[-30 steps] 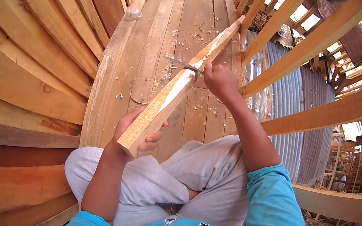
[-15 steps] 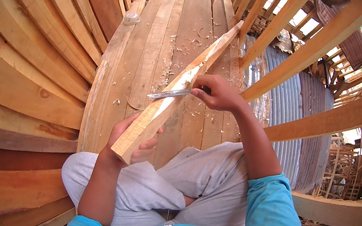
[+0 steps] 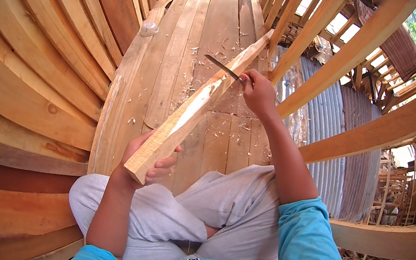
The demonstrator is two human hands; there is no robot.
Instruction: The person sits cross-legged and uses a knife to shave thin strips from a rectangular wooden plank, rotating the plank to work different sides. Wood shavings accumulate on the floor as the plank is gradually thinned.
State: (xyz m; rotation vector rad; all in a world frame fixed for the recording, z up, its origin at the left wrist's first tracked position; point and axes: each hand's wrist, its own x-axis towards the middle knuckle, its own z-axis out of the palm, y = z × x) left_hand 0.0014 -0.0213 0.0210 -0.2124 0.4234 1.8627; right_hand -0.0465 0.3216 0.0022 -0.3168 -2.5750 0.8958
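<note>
Beam (image 3: 193, 107): squared timber, held slantwise above the floorboards (image 3: 173, 73); broad near end, narrowing toward far end; whitish strip bared along upper part.
Left hand (image 3: 132, 148): at near end of beam; fingers wrapped round from beneath, fingertips showing at beam's right side; gripping firmly enough to hold it at a slant.
Right hand (image 3: 258, 90): just right of beam, past its midpoint; fingers closed round the handle of a knife (image 3: 222, 67), handle mostly hidden in the fist.
Knife: set crosswise at beam's far half, tip jutting out past beam's left edge; touching the wood or just above it, cannot tell.
Far end: near foot of the upright slats (image 3: 346, 62); contact there, cannot tell.
Shavings (image 3: 222, 130): pale curls and chips, scattered on floorboards to both sides of beam.
Clear plastic object (image 3: 149, 28): on the boards, left of beam's far half; exact kind too small to tell.
Legs: crossed in grey trousers (image 3: 245, 204), close below beam's near end.
Sleeve (image 3: 308, 238): blue, right of and below beam.
Plank wall (image 3: 38, 68): stacked boards, well left of beam.
Corrugated sheets (image 3: 326, 108): right of beam, seen beyond slats.
</note>
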